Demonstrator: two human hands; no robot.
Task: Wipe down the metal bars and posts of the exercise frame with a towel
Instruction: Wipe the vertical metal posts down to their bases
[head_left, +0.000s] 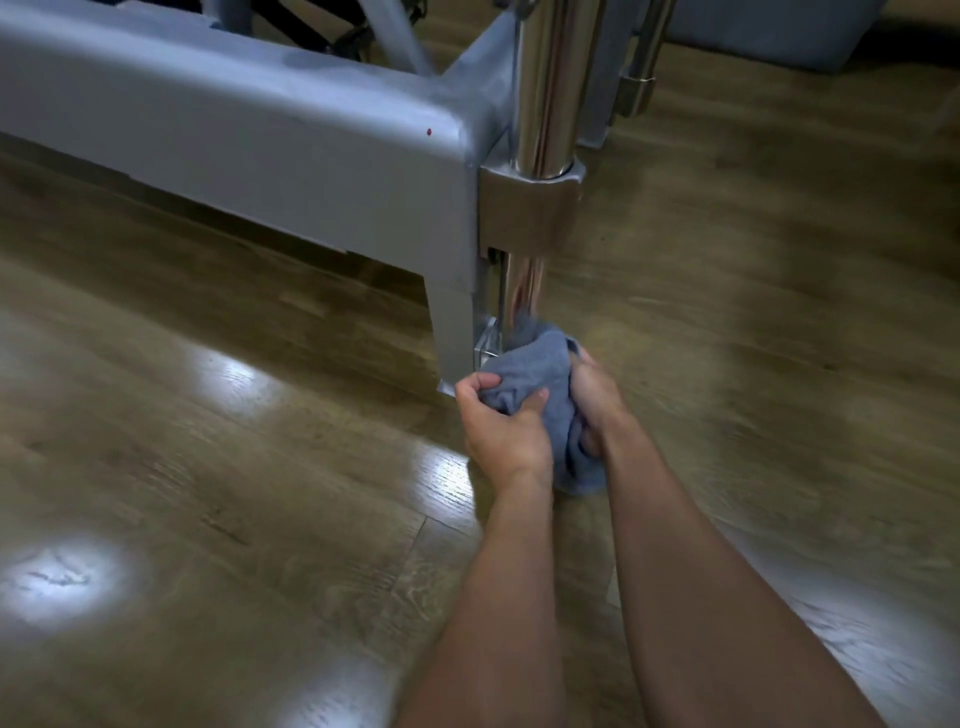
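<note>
Both the left hand and right hand grip the bunched blue-grey terry towel wrapped low on the shiny chrome post; loose cloth could snag the steel bracket or drag the wooden floor.

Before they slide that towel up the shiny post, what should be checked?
1. Left hand grips the towel: ok.
2. Right hand grips the towel: ok.
3. Towel touches the post near its foot: ok.
4. Towel wraps all round the post: cannot tell, the far side is hidden.
5. Clear run up the post: not ok, a bracket clamps it just above.
</note>
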